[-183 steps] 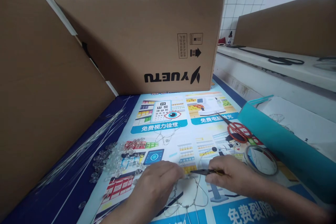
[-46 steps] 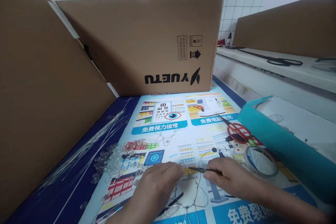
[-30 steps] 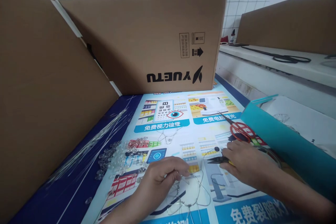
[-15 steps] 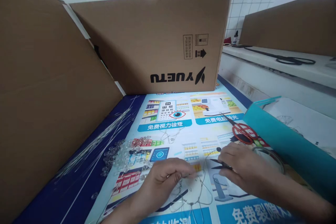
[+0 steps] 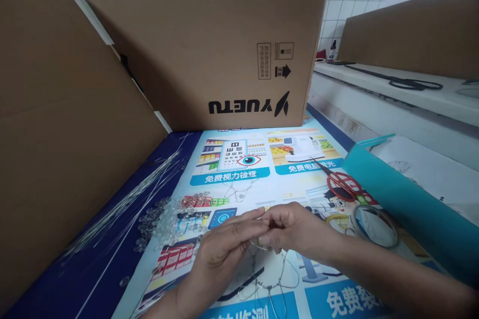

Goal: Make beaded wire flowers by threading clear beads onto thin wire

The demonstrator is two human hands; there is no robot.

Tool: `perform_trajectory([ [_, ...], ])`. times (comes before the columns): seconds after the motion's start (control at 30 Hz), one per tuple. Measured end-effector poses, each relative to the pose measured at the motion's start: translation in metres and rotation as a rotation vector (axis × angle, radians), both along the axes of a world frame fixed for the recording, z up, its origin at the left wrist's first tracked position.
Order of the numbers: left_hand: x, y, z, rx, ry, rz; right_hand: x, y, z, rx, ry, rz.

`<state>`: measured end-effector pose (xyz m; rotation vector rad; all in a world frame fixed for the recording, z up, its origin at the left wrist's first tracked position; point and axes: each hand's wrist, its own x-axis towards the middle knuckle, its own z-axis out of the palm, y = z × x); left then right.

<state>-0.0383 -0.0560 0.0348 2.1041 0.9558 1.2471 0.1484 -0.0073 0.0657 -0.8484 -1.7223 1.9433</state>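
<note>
My left hand (image 5: 228, 241) and my right hand (image 5: 294, 227) meet above the printed sheet, fingertips touching. Between them is a piece of thin silvery wire bent into several petal-like loops (image 5: 270, 286), which hangs below the fingers. The right thumb and forefinger pinch the wire near its top. My left fingers lie long and close together over it, with the thumb below. A curved bit of wire shows under the fingertips; its end is hidden by the hands. The dark-bladed snips are not visible.
Clear beads (image 5: 164, 219) lie heaped left of my hands, beside a bundle of straight wires (image 5: 123, 209). Red-handled scissors (image 5: 342, 185), a coil of wire (image 5: 375, 226) and a teal box (image 5: 407, 189) are at right. Cardboard panels (image 5: 202, 55) stand behind and left.
My right hand has moved left to join my left hand at the wire loops. The dark snips it held have gone from view. The camera view has shifted slightly.
</note>
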Motion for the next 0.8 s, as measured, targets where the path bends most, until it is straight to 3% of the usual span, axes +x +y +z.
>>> perform_trajectory([
  [0.13, 0.002, 0.001, -0.001, -0.021, 0.048, -0.011, 0.005, 0.001, -0.006, -0.011, -0.061, -0.022],
  [0.2, 0.005, 0.0, 0.0, -0.054, 0.072, 0.042, 0.009, 0.001, -0.006, 0.039, -0.076, -0.101],
  [0.27, 0.007, -0.002, 0.003, -0.175, 0.057, 0.107, 0.011, 0.0, -0.007, 0.128, -0.098, -0.209],
  [0.37, 0.011, -0.004, 0.006, -0.488, -0.071, 0.111, 0.01, -0.003, -0.009, 0.341, -0.171, -0.335],
  [0.43, 0.014, -0.004, 0.007, -0.653, -0.215, 0.092, 0.007, -0.006, -0.011, 0.49, -0.195, -0.375],
  [0.53, 0.018, -0.002, 0.008, -0.767, -0.335, 0.138, 0.002, -0.01, -0.014, 0.63, -0.175, -0.375],
  [0.63, 0.02, -0.001, 0.01, -0.779, -0.323, 0.184, 0.0, -0.011, -0.014, 0.643, -0.159, -0.359],
  [0.8, 0.018, -0.001, 0.01, -0.766, -0.323, 0.137, 0.001, -0.012, -0.014, 0.549, -0.106, -0.302],
])
